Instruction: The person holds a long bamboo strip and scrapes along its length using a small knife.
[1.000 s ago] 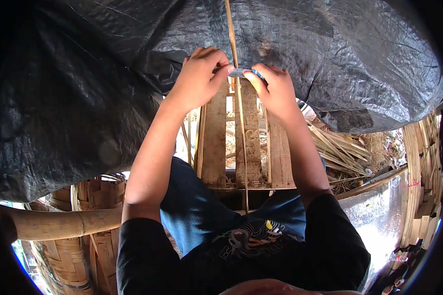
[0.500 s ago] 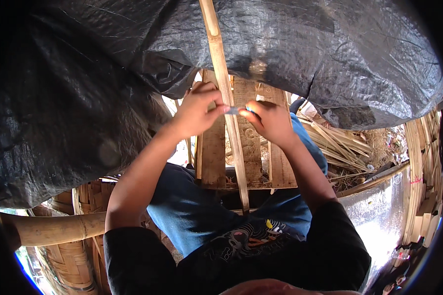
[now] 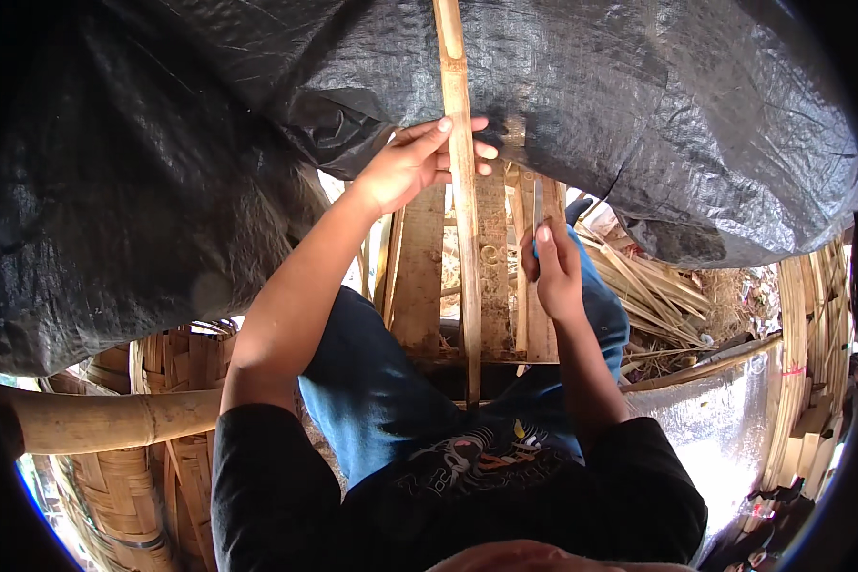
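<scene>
1. Since the earlier frame, has shifted the left hand farther up the bamboo strip, swung the strip's upper end rightward, and drawn the right hand with its blue-handled knife off the strip, down and to the right.
2. At far left, a woven bamboo basket, crossed in front by a thick bamboo pole.
3. Above these and across to the upper right, a creased black tarpaulin.
4. With the left hand, grasps the strip loosely: thumb on the near face, fingers passing behind and spread beyond the right edge.
5. At centre, holds the strip running from the top of the view, past the slatted wooden surface, down to the lap in blue jeans.
6. With the right hand, clasps the knife's handle, mostly covered, blade pointing away from the body and apart from the strip.
7. Farther right, a heap of split bamboo, a silvery sheet below, then upright bamboo slats.
</scene>
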{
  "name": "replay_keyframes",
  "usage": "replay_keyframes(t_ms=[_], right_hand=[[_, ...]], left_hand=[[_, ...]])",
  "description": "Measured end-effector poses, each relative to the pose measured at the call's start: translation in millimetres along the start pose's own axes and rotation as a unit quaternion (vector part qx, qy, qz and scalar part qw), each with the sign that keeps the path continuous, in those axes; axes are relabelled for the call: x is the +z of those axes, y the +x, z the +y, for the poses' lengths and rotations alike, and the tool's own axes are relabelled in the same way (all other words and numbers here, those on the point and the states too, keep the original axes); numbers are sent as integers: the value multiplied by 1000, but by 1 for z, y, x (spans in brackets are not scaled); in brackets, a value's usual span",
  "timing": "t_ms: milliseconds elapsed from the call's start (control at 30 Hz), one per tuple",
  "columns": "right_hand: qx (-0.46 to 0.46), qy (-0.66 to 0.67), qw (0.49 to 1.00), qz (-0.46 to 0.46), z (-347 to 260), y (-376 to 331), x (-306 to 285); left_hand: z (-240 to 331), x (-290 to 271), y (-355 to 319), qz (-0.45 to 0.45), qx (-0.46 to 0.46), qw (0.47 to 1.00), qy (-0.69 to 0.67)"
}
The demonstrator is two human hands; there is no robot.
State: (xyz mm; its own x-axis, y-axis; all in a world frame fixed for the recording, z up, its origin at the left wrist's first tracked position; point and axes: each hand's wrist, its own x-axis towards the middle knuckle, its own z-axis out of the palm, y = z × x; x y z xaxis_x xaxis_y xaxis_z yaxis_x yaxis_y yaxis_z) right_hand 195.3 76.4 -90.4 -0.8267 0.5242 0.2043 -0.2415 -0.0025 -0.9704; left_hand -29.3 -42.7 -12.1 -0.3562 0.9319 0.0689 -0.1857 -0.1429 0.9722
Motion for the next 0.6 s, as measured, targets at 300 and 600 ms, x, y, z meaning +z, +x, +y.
replay_keyframes(t_ms=[300, 600], right_hand=[[48, 22, 999, 10, 27, -39, -11], [53, -12, 999, -1, 29, -47, -5]], left_hand=[[-7, 15, 12, 3, -11, 1000, 4], [-6, 47, 16, 149, 31, 979, 139]])
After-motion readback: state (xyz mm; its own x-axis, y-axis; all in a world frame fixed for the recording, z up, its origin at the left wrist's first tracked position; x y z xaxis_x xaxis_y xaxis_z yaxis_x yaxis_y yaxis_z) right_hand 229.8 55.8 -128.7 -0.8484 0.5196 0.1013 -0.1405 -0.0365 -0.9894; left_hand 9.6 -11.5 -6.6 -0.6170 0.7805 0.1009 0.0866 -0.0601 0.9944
